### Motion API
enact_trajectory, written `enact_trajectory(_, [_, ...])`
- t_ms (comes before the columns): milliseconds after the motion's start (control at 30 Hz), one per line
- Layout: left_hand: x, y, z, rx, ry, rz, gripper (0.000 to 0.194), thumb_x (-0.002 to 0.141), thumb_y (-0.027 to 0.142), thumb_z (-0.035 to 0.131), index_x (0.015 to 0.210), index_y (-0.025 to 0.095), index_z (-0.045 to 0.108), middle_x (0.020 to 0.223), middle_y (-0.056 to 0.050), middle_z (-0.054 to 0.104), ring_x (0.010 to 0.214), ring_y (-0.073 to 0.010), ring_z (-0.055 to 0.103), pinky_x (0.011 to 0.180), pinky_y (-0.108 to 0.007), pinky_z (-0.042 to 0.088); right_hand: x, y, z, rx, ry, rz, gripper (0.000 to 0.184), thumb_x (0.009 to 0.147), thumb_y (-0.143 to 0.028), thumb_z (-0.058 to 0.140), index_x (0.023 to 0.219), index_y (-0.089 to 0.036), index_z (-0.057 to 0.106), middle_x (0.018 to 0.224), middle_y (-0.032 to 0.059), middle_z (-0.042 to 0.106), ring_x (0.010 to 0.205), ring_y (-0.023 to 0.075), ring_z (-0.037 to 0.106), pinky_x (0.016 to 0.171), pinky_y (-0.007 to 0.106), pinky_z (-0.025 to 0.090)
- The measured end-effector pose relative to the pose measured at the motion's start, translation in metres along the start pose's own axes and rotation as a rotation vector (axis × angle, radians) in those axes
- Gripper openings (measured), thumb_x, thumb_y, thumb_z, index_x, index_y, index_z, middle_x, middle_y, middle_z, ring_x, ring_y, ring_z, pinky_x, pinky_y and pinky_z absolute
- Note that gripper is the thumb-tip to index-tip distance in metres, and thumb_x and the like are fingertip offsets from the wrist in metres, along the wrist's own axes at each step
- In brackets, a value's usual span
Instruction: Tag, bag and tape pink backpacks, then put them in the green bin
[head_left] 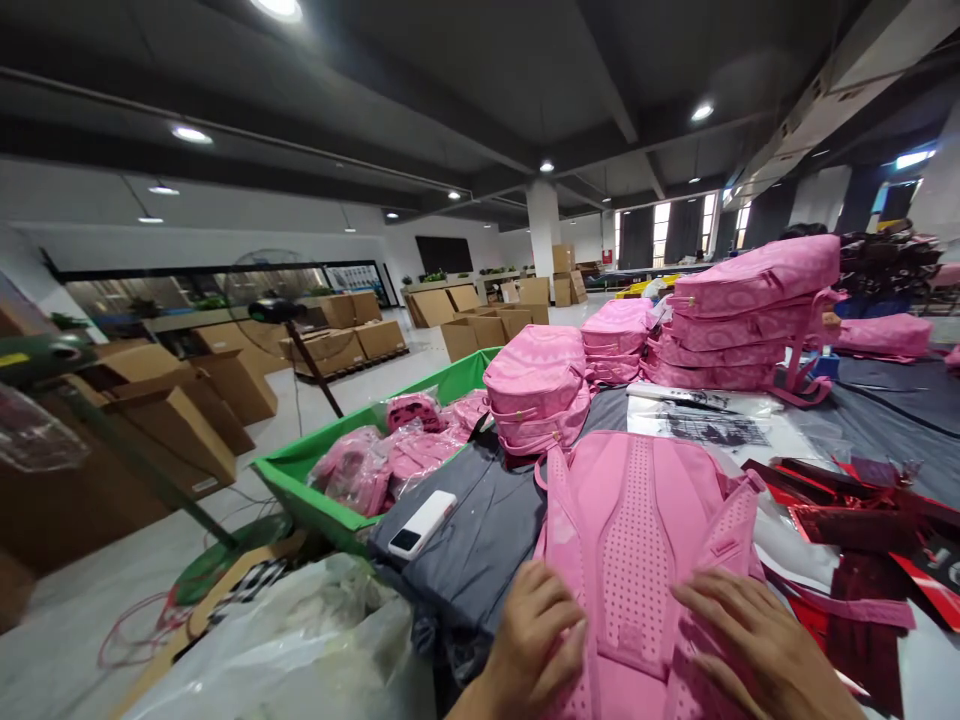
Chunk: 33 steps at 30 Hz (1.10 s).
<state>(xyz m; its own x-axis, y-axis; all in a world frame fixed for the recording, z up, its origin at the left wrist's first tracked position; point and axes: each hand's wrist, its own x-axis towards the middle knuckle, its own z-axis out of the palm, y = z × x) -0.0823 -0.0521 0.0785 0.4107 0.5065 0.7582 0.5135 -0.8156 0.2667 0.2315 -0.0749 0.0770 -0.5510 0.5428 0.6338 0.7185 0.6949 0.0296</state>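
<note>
A pink backpack [645, 500] lies on the dark-covered table in front of me. Its back side faces up, showing a dotted padded panel and two shoulder straps. At its left edge my left hand [536, 635] is closed, fingers curled round the left shoulder strap [566, 520]. My right hand [757, 635] rests on the right side of the pack, fingers stretched out and apart over the right shoulder strap [731, 530]. The lower end of the backpack runs out of view between my arms.
Stacked pink backpacks [750, 310] stand behind, with a shorter stack [536, 385] nearer. A green bin [300, 465] holds bagged pink items. A white phone-like device [422, 523] lies left; red packaging [847, 525] lies right. Cardboard boxes and a fan [277, 310] stand on the floor.
</note>
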Motion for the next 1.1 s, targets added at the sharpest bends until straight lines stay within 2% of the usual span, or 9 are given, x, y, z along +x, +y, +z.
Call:
enact_trajectory(67, [0.057,-0.006,0.027,-0.020,-0.304,0.077,0.025,0.100,0.030,0.052,0.088,0.021,0.071,0.079,-0.004,0.069,0.083,-0.0201,0.061,0.080,-0.035,0.049,0.027,0.013,0.009,0.003,-0.068,-0.061,0.023,0.095,-0.049,0.064,0.105,-0.029,0.069,0.108,0.0027,0.074,0.107,0.0240,0.068,0.103,0.041,0.050])
enact_trajectory(133, [0.102,-0.014,0.060,0.013,-0.522,0.134,0.024,0.099,0.036,0.058,0.113,0.020,0.070,0.104,-0.008,0.074,0.098,-0.0221,0.063,0.089,-0.035,0.050,0.033,0.017,0.017,0.053,-0.098,-0.066,0.018,0.099,-0.039,0.058,0.086,-0.026,0.060,0.087,-0.0021,0.070,0.088,0.0175,0.068,0.111,0.041,0.042])
enact_trajectory(233, [0.146,-0.031,0.107,0.052,-0.700,0.190,0.048,0.102,0.040,0.056,0.144,0.017,0.051,0.141,-0.012,0.063,0.129,-0.0264,0.055,0.106,-0.039,0.044,0.010,0.014,0.024,0.075,0.012,-0.004,0.019,0.101,-0.022,0.045,0.082,-0.025,0.047,0.072,-0.0057,0.056,0.067,0.0121,0.059,0.107,0.034,0.042])
enact_trajectory(333, [0.167,-0.042,0.145,0.047,-0.756,0.297,0.052,0.104,0.045,0.050,0.149,0.020,0.045,0.152,-0.009,0.055,0.144,-0.0286,0.040,0.115,-0.046,0.035,-0.014,0.010,0.026,0.058,0.094,0.063,0.018,0.100,-0.016,0.041,0.085,-0.025,0.043,0.072,-0.0056,0.053,0.067,0.0118,0.059,0.099,0.029,0.043])
enact_trajectory(500, [0.166,-0.050,0.188,0.004,-0.641,0.286,0.023,0.101,0.036,0.054,0.111,0.020,0.067,0.118,-0.008,0.070,0.119,-0.0238,0.054,0.110,-0.041,0.035,-0.014,0.006,0.029,0.074,0.050,0.098,0.018,0.095,-0.012,0.044,0.083,-0.026,0.041,0.070,-0.0057,0.052,0.065,0.0127,0.056,0.095,0.029,0.045])
enact_trajectory(667, [0.146,-0.059,0.195,-0.135,-0.463,0.222,0.016,0.091,0.018,0.050,0.097,0.019,0.065,0.104,-0.007,0.068,0.110,-0.0240,0.052,0.106,-0.040,0.036,-0.010,0.002,0.035,0.052,0.007,0.149,0.018,0.088,-0.010,0.048,0.081,-0.026,0.043,0.072,-0.0035,0.056,0.068,0.0148,0.056,0.092,0.031,0.046])
enact_trajectory(933, [0.132,-0.052,0.192,-0.230,-0.326,0.170,0.022,0.092,0.016,0.041,0.092,0.019,0.063,0.096,-0.009,0.066,0.103,-0.0240,0.055,0.103,-0.041,0.040,-0.013,0.002,0.038,0.084,-0.026,0.145,0.018,0.086,-0.010,0.049,0.078,-0.025,0.044,0.071,-0.0021,0.057,0.066,0.0158,0.055,0.076,0.031,0.048])
enact_trajectory(1033, [0.139,-0.050,0.178,-0.243,-0.323,0.125,0.017,0.091,0.019,0.047,0.092,0.019,0.064,0.098,-0.009,0.066,0.100,-0.0231,0.057,0.098,-0.038,0.045,-0.006,0.004,0.027,0.112,-0.057,0.100,0.019,0.088,-0.012,0.051,0.077,-0.026,0.044,0.070,-0.0018,0.058,0.064,0.0161,0.057,0.066,0.029,0.048])
enact_trajectory(1100, [0.149,-0.061,0.155,-0.220,-0.261,-0.029,0.012,0.088,0.021,0.055,0.095,0.020,0.065,0.105,-0.008,0.065,0.103,-0.0231,0.059,0.099,-0.037,0.046,0.004,0.007,0.019,0.152,-0.085,0.041,0.017,0.090,-0.015,0.053,0.079,-0.026,0.046,0.071,-0.0025,0.059,0.064,0.0159,0.059,0.070,0.030,0.051])
